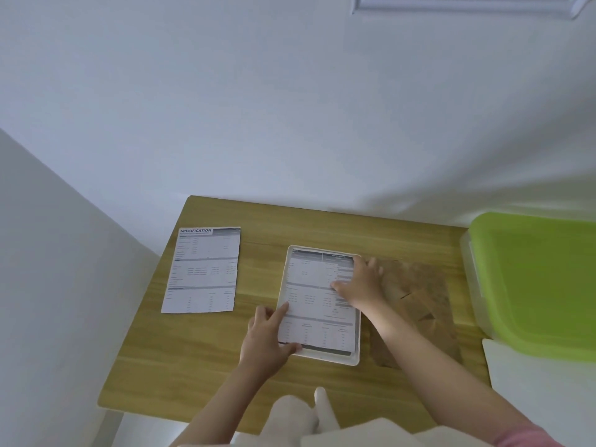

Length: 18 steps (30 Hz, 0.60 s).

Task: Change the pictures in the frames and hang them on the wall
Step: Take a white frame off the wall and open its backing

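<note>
A white picture frame (322, 358) lies flat on the wooden table (193, 356), face down, with a printed sheet (314, 304) lying inside it. My left hand (269, 337) pinches the sheet's lower left corner, index finger stretched along its left edge. My right hand (362, 282) rests flat, fingers spread, on the sheet's upper right part. A second printed sheet (203, 271), headed "SPECIFICATION", lies loose on the table to the left. A brown backing board (422, 304) lies right of the frame, partly under my right forearm.
A clear storage box with a green lid (535, 279) stands at the table's right edge. A white wall rises directly behind the table. A white moulded frame (458, 3) hangs high on that wall. White clothing shows at the bottom edge.
</note>
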Each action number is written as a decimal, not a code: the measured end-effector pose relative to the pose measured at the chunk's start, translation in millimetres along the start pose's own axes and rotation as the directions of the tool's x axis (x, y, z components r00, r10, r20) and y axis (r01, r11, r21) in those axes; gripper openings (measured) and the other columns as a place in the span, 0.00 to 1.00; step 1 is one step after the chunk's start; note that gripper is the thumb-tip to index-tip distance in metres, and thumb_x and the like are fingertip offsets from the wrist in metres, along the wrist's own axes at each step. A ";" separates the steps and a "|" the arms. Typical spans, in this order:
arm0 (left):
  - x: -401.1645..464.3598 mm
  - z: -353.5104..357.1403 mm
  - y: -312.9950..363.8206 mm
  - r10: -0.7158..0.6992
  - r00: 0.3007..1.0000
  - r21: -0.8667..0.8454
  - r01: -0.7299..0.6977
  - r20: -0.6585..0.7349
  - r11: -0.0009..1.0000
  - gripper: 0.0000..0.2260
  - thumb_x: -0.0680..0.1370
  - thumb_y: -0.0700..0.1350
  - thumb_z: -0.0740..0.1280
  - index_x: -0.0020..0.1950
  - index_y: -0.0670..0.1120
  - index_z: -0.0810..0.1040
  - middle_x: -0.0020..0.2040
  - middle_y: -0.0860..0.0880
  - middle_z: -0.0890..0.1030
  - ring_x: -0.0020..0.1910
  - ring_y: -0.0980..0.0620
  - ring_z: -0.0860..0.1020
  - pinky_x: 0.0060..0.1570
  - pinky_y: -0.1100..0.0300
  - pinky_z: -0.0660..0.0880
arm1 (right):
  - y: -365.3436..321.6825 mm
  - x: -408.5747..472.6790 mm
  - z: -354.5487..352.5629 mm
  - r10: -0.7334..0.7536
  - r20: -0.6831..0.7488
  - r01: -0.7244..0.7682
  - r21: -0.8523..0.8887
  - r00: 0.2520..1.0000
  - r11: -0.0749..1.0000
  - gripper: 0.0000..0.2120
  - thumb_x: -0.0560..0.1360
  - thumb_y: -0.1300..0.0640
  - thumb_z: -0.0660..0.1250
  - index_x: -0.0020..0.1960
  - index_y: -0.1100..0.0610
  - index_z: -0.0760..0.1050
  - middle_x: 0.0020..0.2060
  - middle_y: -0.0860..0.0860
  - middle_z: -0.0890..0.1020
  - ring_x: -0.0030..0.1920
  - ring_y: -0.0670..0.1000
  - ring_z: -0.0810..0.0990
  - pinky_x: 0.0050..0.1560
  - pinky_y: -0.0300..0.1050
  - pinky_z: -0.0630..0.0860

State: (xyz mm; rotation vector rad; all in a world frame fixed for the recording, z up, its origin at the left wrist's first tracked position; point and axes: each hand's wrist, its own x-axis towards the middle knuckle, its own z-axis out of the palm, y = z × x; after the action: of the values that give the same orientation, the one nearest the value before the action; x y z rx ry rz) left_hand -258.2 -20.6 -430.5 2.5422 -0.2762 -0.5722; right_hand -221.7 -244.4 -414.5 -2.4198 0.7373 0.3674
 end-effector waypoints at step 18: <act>3.8 -1.7 -6.6 0.069 0.997 -0.061 -0.068 0.016 0.996 0.38 0.67 0.58 0.73 0.73 0.54 0.60 0.59 0.52 0.64 0.59 0.52 0.67 0.49 0.62 0.73 | 12.5 -66.1 25.1 0.054 -0.148 0.021 0.465 0.987 0.885 0.26 0.75 0.59 0.66 0.71 0.52 0.64 0.55 0.44 0.78 0.54 0.48 0.78 0.53 0.44 0.76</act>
State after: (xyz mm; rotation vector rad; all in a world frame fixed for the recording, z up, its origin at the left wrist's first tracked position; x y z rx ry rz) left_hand -253.5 -15.4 -434.0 2.4607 -0.3464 -0.5689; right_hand -284.7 -210.0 -413.0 -1.9974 0.8091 -0.0047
